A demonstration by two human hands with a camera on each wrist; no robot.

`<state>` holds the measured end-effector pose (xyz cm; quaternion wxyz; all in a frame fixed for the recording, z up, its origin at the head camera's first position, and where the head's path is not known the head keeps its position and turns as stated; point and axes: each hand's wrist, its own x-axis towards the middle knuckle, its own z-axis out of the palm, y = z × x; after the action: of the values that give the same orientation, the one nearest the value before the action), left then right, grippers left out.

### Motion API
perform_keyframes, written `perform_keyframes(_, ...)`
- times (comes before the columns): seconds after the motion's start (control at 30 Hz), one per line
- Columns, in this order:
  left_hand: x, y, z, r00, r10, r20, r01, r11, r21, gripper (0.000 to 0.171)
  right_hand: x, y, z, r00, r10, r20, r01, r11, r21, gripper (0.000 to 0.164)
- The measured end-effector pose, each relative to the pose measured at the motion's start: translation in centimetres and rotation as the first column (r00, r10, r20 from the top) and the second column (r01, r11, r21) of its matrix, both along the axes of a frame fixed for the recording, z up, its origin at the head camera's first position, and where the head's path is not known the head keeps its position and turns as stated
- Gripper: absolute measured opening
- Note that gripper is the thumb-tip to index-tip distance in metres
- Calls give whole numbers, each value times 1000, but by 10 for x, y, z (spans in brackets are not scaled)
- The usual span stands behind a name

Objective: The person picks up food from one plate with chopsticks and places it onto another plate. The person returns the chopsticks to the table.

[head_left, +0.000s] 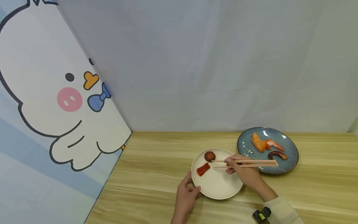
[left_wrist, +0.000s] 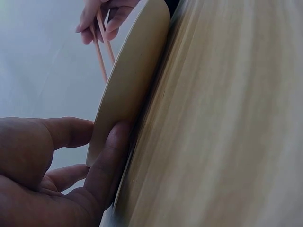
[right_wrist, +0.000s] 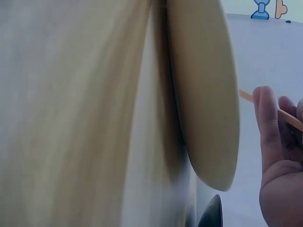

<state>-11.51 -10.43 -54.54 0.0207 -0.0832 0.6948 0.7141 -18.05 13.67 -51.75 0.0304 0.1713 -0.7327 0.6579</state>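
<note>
My right hand (head_left: 246,174) holds a pair of pale orange chopsticks (head_left: 260,161) over a cream plate (head_left: 221,188). Their tips are apart, with nothing between them, close to a round dark-red mushroom-cap-like piece (head_left: 209,156) and a red strip of food (head_left: 203,169) lying on the plate. At the plate's near-left rim, my left hand (head_left: 186,196) grips the edge. In the left wrist view, thumb and fingers (left_wrist: 111,163) pinch the rim from both sides. The right wrist view has the plate's underside (right_wrist: 203,94) beside my right hand (right_wrist: 281,156); the food is hidden there.
Behind and right of the cream plate stands a blue-grey oval plate (head_left: 292,155) with blossom decoration. It bears an orange salmon-like slice (head_left: 258,142), a shrimp-like piece (head_left: 275,145) and a brown tentacle-like piece (head_left: 277,154). A pale wall (head_left: 212,62) bounds the wooden table (head_left: 145,168).
</note>
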Motion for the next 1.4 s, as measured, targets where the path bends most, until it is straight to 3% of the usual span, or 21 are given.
perform_keyframes(0.33,1,-1,2,1000,-6,0,6,1000,3,77,-4,6,4,978,-58,-201,62,998,15,13)
perform_keyframes(0.87,0,0,3,1000,-2,-1,2,1000,12,76,-21,4,0,899,54,-434,16,988,156,18)
perform_keyframes(1.03,1,0,3,1000,-3,2,3,1000,7,76,-25,3,-1,882,81,-464,-4,986,166,19)
perform_keyframes(1.4,1,-1,1,1000,-4,6,4,1000,-2,77,-29,-1,-2,880,121,-460,-39,982,184,19)
